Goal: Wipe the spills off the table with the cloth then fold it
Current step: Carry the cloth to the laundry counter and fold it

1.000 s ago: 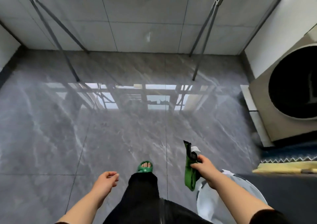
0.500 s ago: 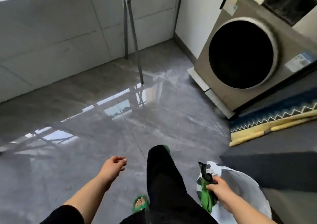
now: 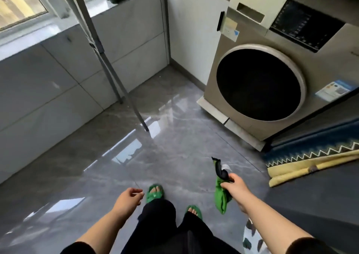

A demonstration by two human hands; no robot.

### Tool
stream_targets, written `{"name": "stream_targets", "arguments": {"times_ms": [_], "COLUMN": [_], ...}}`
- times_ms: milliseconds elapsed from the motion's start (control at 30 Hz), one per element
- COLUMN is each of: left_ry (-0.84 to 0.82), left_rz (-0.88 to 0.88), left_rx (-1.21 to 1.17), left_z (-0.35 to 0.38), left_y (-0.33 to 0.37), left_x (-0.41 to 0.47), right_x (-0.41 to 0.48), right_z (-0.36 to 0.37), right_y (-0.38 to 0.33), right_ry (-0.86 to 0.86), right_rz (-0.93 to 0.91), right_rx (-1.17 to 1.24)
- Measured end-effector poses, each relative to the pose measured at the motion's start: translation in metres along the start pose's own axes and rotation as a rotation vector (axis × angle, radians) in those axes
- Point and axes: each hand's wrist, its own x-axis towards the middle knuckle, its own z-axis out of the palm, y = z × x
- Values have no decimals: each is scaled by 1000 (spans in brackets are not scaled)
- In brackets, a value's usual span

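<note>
1. The cloth (image 3: pixel 221 195) is green, with a dark strip and a pale tag at its top end. It hangs bunched from the right hand (image 3: pixel 236 188), near right in the scene and clear of the floor (image 3: pixel 174 156).
2. The right hand grips the cloth near its upper part, fingers curled round it. Most of the fabric dangles below the fist. Judgement: this is a carrying hold, not a wiping one, since no flat face of cloth is presented.
3. The left hand (image 3: pixel 127 198) holds nothing. Its fingers are loosely curled and relaxed, out in front of the near left leg. Judgement: it is free for balance, or for the later fold.
4. The person stands on glossy grey tile in green slippers (image 3: pixel 154 192).
5. No surface with spills is in view. Judgement: wiping has not begun here, and the cloth is in transit toward the surface.
6. Far right is a front-loading washing machine (image 3: pixel 260 84) with its round door facing the person. A zigzag-edged rug (image 3: pixel 310 156) lies at right, partly rolled. Thin metal rack legs (image 3: pixel 116 69) stand far left of centre.
7. A white patterned item (image 3: pixel 252 240) sits at the near right edge. What it is cannot be told.
</note>
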Motion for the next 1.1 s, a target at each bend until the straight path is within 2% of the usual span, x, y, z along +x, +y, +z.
{"name": "stream_targets", "arguments": {"times_ms": [167, 333, 667, 833, 967, 1100], "left_ry": [-56, -150, -374, -419, -429, -467], "left_rz": [10, 60, 215, 244, 228, 270], "left_rx": [20, 126, 301, 317, 303, 264], "left_z": [-40, -66, -21, 25, 58, 89], "left_y": [72, 158, 337, 408, 460, 520], "left_x": [74, 147, 219, 239, 241, 229], "right_x": [45, 70, 88, 120, 158, 190], "right_z": [17, 22, -15, -55, -102, -154], "right_y": [-83, -125, -113, -118, -162, -240], "right_ry": [78, 208, 423, 402, 327, 255], "right_rz": [-27, 68, 282, 335, 263, 24], "right_rx": [142, 232, 381, 392, 322, 184]}}
